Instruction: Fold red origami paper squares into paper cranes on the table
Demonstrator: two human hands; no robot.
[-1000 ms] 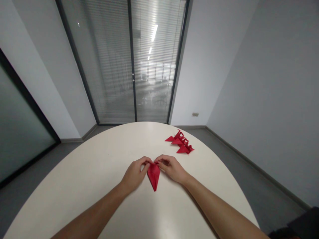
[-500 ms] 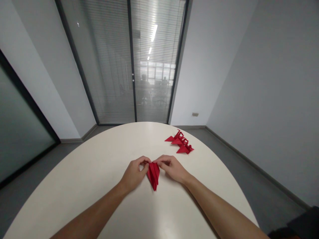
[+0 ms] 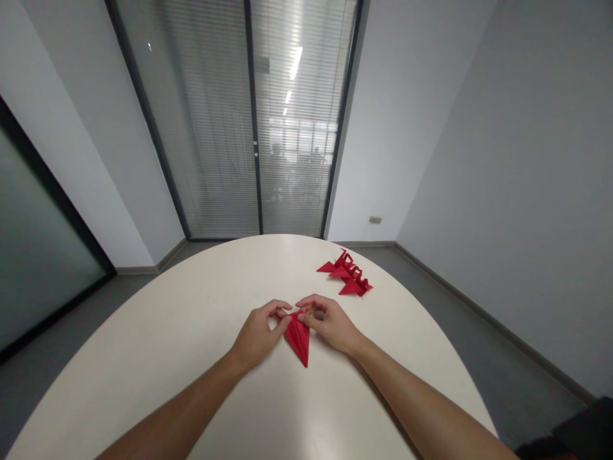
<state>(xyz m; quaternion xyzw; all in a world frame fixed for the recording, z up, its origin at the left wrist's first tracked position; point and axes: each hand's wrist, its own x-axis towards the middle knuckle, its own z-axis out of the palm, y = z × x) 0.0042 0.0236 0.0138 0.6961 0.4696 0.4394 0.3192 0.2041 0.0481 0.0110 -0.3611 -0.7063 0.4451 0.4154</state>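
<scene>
- The left hand (image 3: 261, 329) keeps a narrow pinch: thumb on the near face at the upper left corner of a red folded paper (image 3: 299, 342), fingertips curled at its far edge.
- The right hand (image 3: 331, 324) mirrors it, thumb pressed on the upper right part of that same paper, index finger arched over the edge; the two thumbs sit close together.
- The paper lies between both hands, its wide end in the grip and its creased body narrowing to a point towards the person.
- Beyond the grip and off to its right, I see red folded figures (image 3: 352, 275) bunched in a slanting row, pointed wings spread leftward, too crowded to count surely.
- Under and all around the grip spreads a pale round table (image 3: 191, 332).
- Well past the grip, beyond the table's far edge, stand glass panels (image 3: 215, 128) with blinds.
</scene>
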